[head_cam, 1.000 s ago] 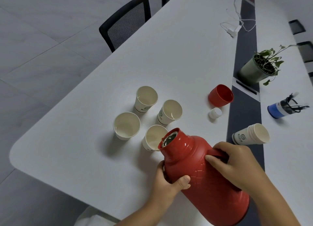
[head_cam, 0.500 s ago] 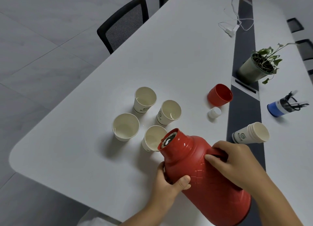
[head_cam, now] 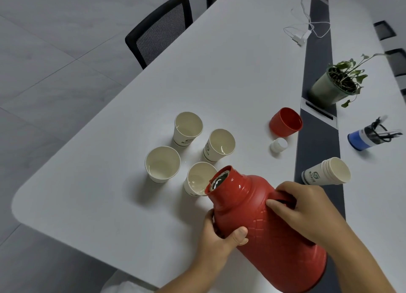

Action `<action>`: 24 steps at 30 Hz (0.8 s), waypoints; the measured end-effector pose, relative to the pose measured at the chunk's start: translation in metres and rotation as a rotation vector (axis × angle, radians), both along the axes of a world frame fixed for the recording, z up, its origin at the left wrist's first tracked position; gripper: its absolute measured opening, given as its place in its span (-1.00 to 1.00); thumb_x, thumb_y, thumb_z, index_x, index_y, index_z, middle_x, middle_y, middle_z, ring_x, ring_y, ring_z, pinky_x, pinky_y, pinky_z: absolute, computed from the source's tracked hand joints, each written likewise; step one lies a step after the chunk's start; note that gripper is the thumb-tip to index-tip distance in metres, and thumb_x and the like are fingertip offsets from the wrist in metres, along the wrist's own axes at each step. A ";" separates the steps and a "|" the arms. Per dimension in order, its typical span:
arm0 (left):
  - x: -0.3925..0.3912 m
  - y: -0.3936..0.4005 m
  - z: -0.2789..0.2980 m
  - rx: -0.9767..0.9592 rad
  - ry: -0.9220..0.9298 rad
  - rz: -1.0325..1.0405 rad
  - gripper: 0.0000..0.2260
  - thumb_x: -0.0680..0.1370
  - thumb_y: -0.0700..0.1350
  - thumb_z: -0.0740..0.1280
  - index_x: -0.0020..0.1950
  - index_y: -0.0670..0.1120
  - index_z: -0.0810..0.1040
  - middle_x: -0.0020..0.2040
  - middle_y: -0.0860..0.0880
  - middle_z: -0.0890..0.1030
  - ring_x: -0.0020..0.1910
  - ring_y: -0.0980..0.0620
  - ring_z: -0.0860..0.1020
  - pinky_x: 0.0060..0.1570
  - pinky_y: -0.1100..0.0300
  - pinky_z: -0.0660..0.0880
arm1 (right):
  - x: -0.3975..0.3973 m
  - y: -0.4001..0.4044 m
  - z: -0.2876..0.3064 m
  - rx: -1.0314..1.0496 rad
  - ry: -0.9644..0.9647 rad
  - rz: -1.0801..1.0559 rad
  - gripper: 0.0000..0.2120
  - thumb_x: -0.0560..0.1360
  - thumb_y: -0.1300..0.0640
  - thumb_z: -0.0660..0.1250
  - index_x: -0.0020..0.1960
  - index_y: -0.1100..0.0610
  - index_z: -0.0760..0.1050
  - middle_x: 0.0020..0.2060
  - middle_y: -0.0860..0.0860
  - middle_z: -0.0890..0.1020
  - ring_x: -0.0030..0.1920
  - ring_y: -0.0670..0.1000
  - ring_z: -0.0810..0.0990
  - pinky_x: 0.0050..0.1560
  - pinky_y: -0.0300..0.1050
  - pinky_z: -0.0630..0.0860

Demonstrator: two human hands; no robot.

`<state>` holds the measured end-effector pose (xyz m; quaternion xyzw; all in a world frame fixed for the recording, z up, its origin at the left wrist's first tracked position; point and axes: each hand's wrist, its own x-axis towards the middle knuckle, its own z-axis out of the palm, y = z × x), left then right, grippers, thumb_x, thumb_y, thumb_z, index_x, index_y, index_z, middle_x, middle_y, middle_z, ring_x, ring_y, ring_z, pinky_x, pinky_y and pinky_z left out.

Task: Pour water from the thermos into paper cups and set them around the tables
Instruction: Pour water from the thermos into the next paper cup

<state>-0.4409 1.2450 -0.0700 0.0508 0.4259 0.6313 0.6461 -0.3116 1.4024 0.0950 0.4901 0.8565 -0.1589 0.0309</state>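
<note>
Your right hand point(head_cam: 307, 211) grips the handle, left hand point(head_cam: 219, 237) cups the tilted thermos point(head_cam: 270, 233), mouth over the near cup point(head_cam: 197, 180).

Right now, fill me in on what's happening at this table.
A person is tipping a red thermos with both hands: the right hand holds its handle, the left hand steadies the body. Its open mouth sits over the nearest paper cup of four standing together on the white table. The red lid and white stopper lie off to the side, beside a stack of spare cups on its side.
</note>
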 end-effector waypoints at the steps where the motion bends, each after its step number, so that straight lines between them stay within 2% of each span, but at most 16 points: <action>1: 0.000 0.000 0.000 -0.003 -0.001 0.003 -0.24 0.39 -0.17 0.71 0.48 -0.12 0.40 0.30 -0.22 0.65 0.16 -0.26 0.74 0.08 -0.24 0.72 | 0.000 0.000 0.000 0.001 0.003 -0.001 -0.84 0.52 -0.11 0.58 0.04 -0.18 0.65 -0.24 -0.29 0.67 -0.20 -0.19 0.67 -0.13 -0.19 0.62; 5: 0.000 0.001 -0.002 -0.012 -0.001 0.003 -0.22 0.38 -0.17 0.72 0.49 -0.13 0.39 0.31 -0.23 0.64 0.17 -0.27 0.73 0.07 -0.29 0.71 | 0.001 0.000 -0.001 -0.001 0.005 -0.005 -0.85 0.51 -0.11 0.58 0.03 -0.18 0.66 -0.25 -0.30 0.67 -0.22 -0.20 0.67 -0.13 -0.19 0.62; 14: -0.001 -0.001 0.004 -0.014 -0.005 -0.006 -0.22 0.38 -0.14 0.73 0.49 -0.10 0.40 0.33 -0.19 0.64 0.22 -0.22 0.72 0.10 -0.25 0.72 | 0.003 0.000 -0.003 0.004 -0.009 0.010 -0.83 0.52 -0.13 0.57 0.07 -0.19 0.65 -0.22 -0.31 0.66 -0.20 -0.20 0.67 -0.12 -0.21 0.62; 24: -0.001 -0.001 0.008 -0.042 0.006 -0.002 -0.21 0.38 -0.17 0.72 0.50 -0.12 0.39 0.32 -0.21 0.65 0.19 -0.26 0.73 0.09 -0.27 0.71 | 0.004 -0.001 -0.002 -0.009 -0.006 0.004 -0.81 0.52 -0.14 0.56 0.09 -0.21 0.64 -0.19 -0.31 0.67 -0.17 -0.19 0.68 -0.09 -0.21 0.63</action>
